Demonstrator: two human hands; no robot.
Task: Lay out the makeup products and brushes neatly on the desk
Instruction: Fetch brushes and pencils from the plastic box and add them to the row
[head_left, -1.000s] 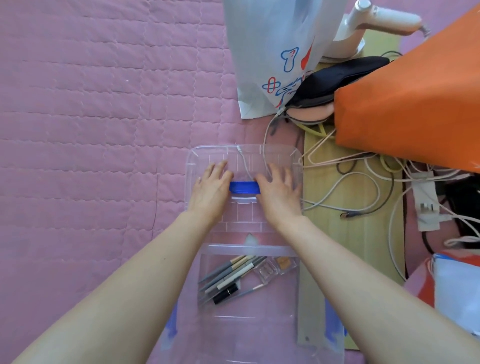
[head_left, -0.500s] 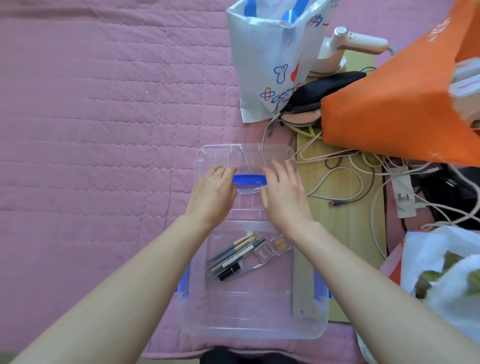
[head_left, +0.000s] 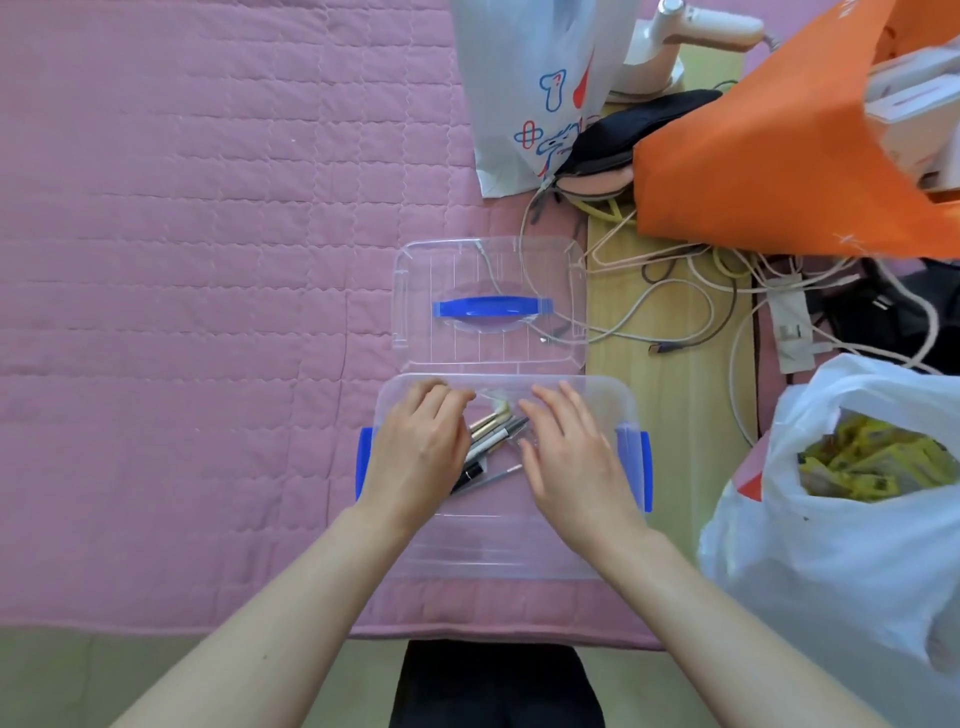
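Now | brushes (head_left: 493, 434) lie diagonal, tips far-right | both hands (head_left: 415, 452) spread, empty

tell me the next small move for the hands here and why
Probably close the left hand on the brushes and lift them out: the lid already lies off behind the clear box, and both hands, the right hand too, are inside over them.

Legible markings: none confirmed.
The white plastic carrier bag (head_left: 524, 88) standing at the far edge of the pink quilt bears blue and red printed figures, too distorted to read as letters. The orange fabric bag (head_left: 769, 156) shows faint white marks at its top and lower edges, unreadable. The yellow packets (head_left: 862, 462) inside the white bag at right carry print too small to make out.
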